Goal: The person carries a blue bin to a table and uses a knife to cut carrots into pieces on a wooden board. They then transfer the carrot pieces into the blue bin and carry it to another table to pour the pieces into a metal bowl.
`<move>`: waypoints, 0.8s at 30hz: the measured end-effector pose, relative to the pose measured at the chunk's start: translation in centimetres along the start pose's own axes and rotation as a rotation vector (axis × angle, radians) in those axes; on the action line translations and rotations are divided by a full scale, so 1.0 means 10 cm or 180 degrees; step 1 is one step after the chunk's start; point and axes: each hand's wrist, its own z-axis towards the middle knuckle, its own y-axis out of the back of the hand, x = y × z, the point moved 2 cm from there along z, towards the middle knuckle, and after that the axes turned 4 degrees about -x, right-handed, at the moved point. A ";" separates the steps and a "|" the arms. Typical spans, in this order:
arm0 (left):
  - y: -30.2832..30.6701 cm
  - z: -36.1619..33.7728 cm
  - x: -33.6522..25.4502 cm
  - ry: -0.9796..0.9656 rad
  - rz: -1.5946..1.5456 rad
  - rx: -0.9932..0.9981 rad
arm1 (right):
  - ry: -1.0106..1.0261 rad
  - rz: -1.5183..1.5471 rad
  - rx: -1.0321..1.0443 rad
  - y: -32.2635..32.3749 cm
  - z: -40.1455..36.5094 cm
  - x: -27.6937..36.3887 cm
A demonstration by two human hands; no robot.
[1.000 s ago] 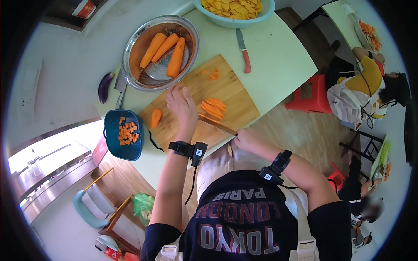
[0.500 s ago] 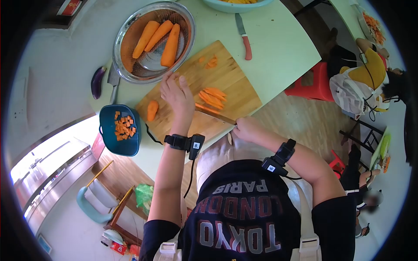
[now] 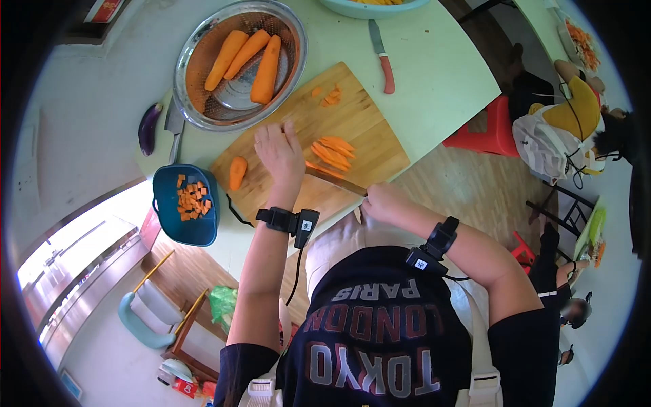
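My right hand (image 3: 385, 202) is closed around a kitchen knife (image 3: 337, 180), its blade pointing left across the near part of the wooden cutting board (image 3: 369, 125). My left hand (image 3: 281, 154) is over the board by the blade's far end, fingers stretched forward and nothing seen in them. Several carrot strips (image 3: 332, 150) lie in a bunch just beyond the blade, with more orange strips right along it. Left of my left hand rests a carrot piece (image 3: 238, 172). Small carrot slices (image 3: 331, 97) are scattered near the board's far corner.
A metal colander (image 3: 182, 74) with three whole carrots (image 3: 266, 71) stands beyond the board. To the left are a teal bin (image 3: 163, 224) of carrot cubes, a cleaver (image 3: 175, 122) and an eggplant (image 3: 149, 129). A red-handled knife (image 3: 386, 71) lies farther back. People sit at right.
My left hand's fingers have lowered and drawn together slightly over the board. The knife and right hand stay almost in place, and the view has shifted a little.
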 end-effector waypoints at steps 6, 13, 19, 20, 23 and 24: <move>-0.02 0.06 -0.04 -0.0113 -0.0169 0.0143 | -0.0040 0.0035 -0.0060 0.01 0.01 -0.02; -0.02 0.03 0.04 -0.0014 -0.0391 0.0063 | -0.0078 -0.0070 -0.0101 -0.02 0.00 0.04; -0.05 -0.01 0.12 0.0088 -0.0243 0.0383 | -0.0152 -0.0078 -0.0069 -0.07 0.01 0.05; -0.06 0.00 0.12 0.0095 -0.0243 0.0366 | -0.0168 -0.0087 -0.0068 -0.08 0.02 0.05; -0.03 -0.02 0.09 0.0049 -0.0282 0.0274 | -0.0155 -0.0067 -0.0185 -0.15 0.04 -0.01; -0.02 0.00 0.06 0.0063 -0.0279 0.0304 | -0.0142 -0.0086 -0.0183 -0.14 0.05 -0.01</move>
